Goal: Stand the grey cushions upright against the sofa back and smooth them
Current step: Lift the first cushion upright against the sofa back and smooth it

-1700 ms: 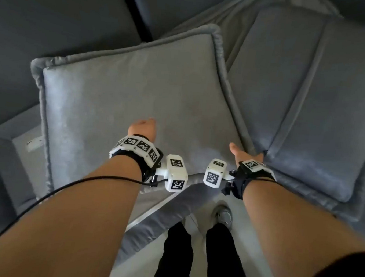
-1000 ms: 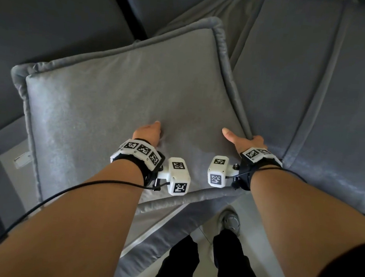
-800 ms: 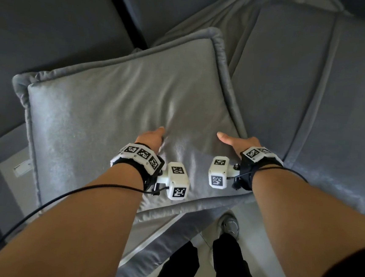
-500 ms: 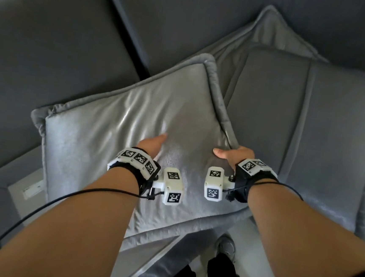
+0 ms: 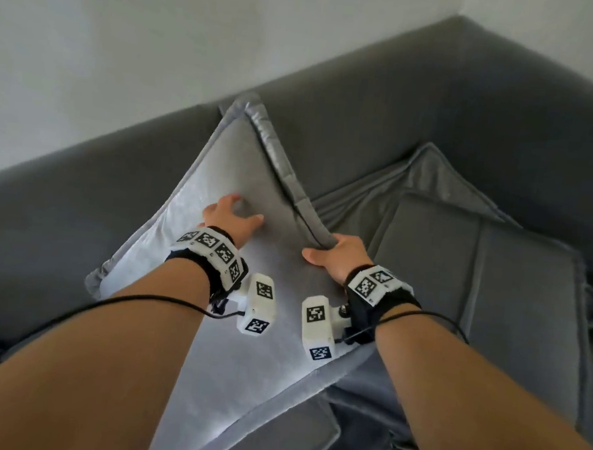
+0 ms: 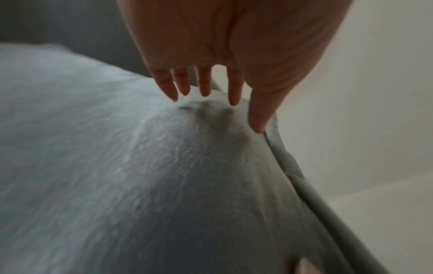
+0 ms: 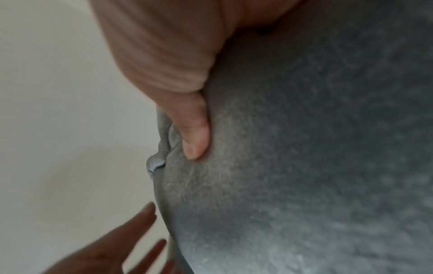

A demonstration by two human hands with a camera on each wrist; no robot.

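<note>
A light grey cushion stands tilted on one edge, its top corner leaning toward the dark grey sofa back. My left hand lies on its front face with the fingers spread and straight; in the left wrist view the fingertips dent the fabric near the piped edge. My right hand grips the cushion's right edge. Its thumb presses the front face, and the other fingers are hidden behind the cushion. A second, darker grey cushion lies slumped on the seat to the right.
Another grey cushion corner pokes out behind the slumped one. A pale wall rises behind the sofa, which turns a corner at the upper right. Cables run from both wrist cameras along my forearms.
The light cushion has been lifted from lying flat on the seat to leaning toward the sofa back. My right hand has moved onto its right edge and taken hold. My left hand has slid higher up its face.
</note>
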